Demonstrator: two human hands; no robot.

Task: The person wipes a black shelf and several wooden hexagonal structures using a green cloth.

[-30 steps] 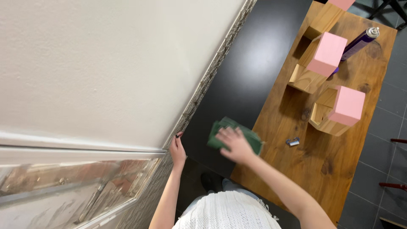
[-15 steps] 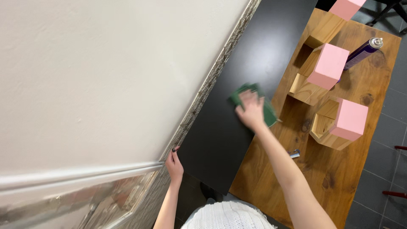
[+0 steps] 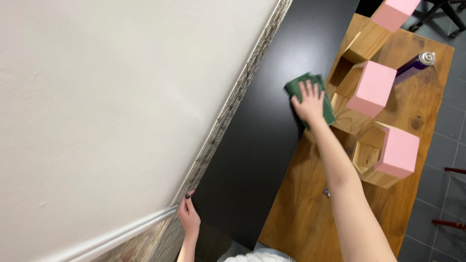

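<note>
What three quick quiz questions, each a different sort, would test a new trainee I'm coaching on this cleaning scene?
1. True or false: the right hand presses a green cloth flat.
2. What does the left hand touch? A) spray can B) wall edge C) pink box
3. What lies on the wooden table beyond the pink boxes?

Key: 1 true; 2 B, the wall edge; 3 a purple spray can on its side.

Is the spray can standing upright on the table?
No, the spray can lies on its side on the wooden table, beyond the pink boxes, away from the right hand on the green cloth.
</note>
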